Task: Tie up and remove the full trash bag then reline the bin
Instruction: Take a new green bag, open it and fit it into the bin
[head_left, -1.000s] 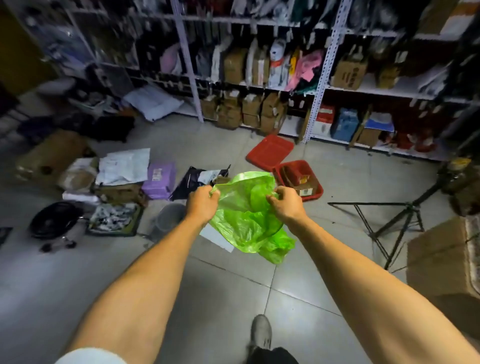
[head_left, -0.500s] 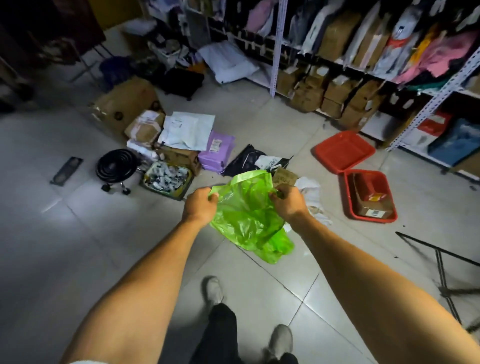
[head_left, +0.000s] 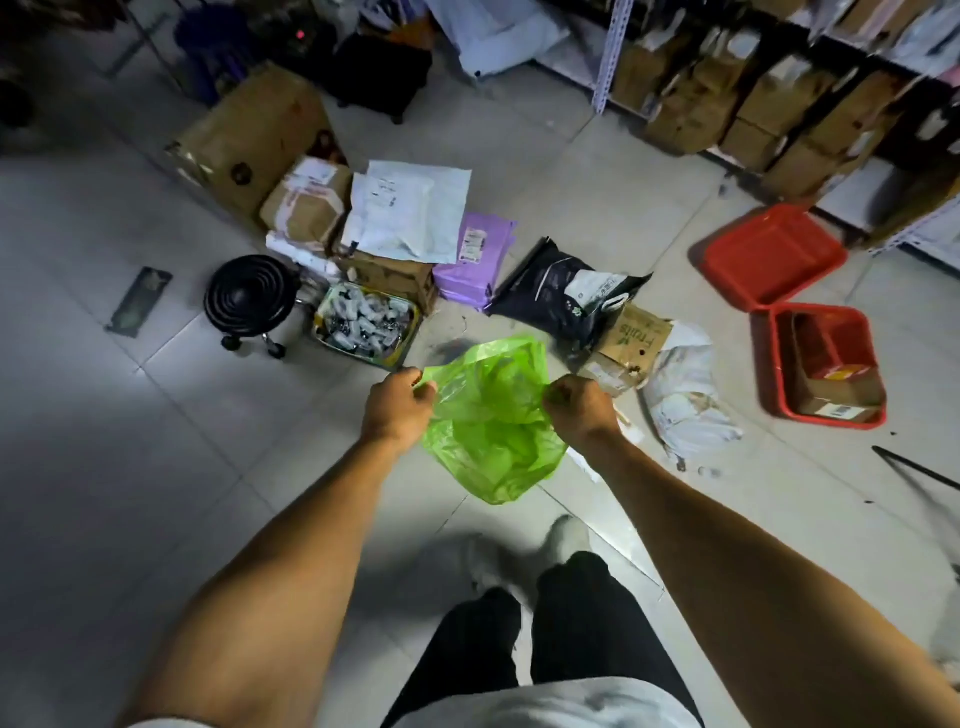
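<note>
A thin green plastic bag (head_left: 491, 431) hangs in the air in front of me, its mouth held apart between both hands. My left hand (head_left: 397, 408) pinches the bag's left rim. My right hand (head_left: 579, 408) grips the right rim in a fist. The bag looks empty and droops toward the tiled floor. No bin shows in this view. A white tied bag (head_left: 683, 395) lies on the floor to the right of my right hand.
Cardboard boxes (head_left: 306, 200), mailers (head_left: 410, 208) and a black parcel bag (head_left: 561, 291) lie ahead. A black stool (head_left: 249, 296) and a tray of small items (head_left: 366, 322) sit left. Red baskets (head_left: 826, 364) are right, shelving behind. My feet (head_left: 566, 535) stand below the bag.
The view has tilted down and moved closer to the clutter. Both hands still hold the green bag's rim, now slightly wider apart. The grey bin seen earlier is out of sight.
</note>
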